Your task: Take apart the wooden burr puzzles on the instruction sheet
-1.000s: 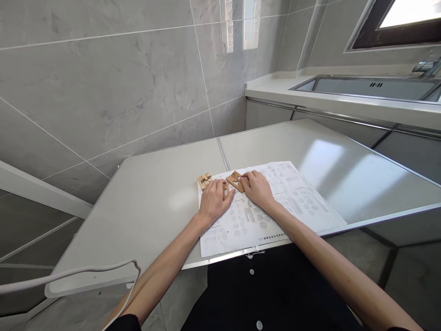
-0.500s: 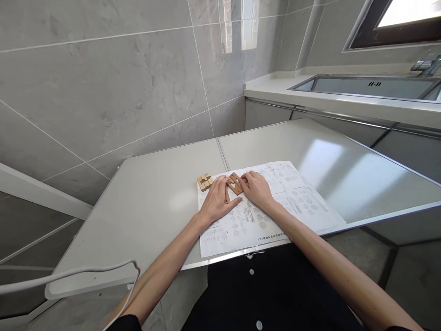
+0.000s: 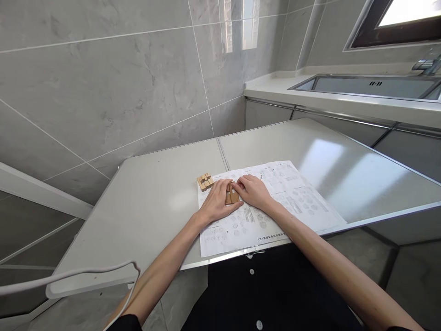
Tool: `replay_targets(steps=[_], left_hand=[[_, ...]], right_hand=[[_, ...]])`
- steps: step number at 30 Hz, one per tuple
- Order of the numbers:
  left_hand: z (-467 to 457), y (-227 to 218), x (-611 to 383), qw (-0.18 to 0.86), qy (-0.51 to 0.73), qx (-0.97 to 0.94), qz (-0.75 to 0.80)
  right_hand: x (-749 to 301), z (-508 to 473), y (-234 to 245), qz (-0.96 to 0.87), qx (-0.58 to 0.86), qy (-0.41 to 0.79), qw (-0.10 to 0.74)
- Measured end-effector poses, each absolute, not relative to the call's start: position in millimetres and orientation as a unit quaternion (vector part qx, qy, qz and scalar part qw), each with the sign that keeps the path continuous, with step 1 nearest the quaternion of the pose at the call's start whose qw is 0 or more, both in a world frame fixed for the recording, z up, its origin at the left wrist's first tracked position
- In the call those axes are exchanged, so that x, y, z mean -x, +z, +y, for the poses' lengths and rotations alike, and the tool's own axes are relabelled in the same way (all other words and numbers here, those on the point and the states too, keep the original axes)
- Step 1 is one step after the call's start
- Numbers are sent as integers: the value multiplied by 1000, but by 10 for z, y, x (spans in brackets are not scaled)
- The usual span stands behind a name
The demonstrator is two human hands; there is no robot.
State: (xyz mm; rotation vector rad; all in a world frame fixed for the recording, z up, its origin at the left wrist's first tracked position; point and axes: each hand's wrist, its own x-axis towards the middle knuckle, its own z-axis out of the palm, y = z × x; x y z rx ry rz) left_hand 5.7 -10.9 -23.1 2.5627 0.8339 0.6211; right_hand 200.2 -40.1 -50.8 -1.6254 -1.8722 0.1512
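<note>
Head view: two bare forearms are stretched forward over a grey table, and both hands are met over a printed sheet that lies near the table's front edge. The left hand is laid palm down on the sheet, its fingers stretched forward and slightly apart, with the fingertips resting against the left side of a small wooden block. The right hand is curled in from the other side, its fingertips set on the block's right and upper edges. The block is thus pressed between the two hands rather than lifted, and it is kept flat on the paper; how firmly it is squeezed cannot be told. A second cluster of wooden pieces is seen just beyond the left hand, at the sheet's far left corner, touched by neither hand. Farther back, on the right, a steel sink is set into a pale counter. A white cable is draped across the near left corner of the table.
</note>
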Motion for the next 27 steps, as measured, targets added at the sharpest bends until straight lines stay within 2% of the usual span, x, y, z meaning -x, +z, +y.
replay_targets(steps=[11,20,27], left_hand=[[-123,-49,-20,152,237,-923,261],[225,-52,158,222,472,-706,480],[476,-209,309,280,491,-619,545]], right_hand=[[-1965,-457,-408,-769,543,118,317],[-1965,-496,-360,-792,494,162,320],[-1962,-509,-351,-801,482,170,311]])
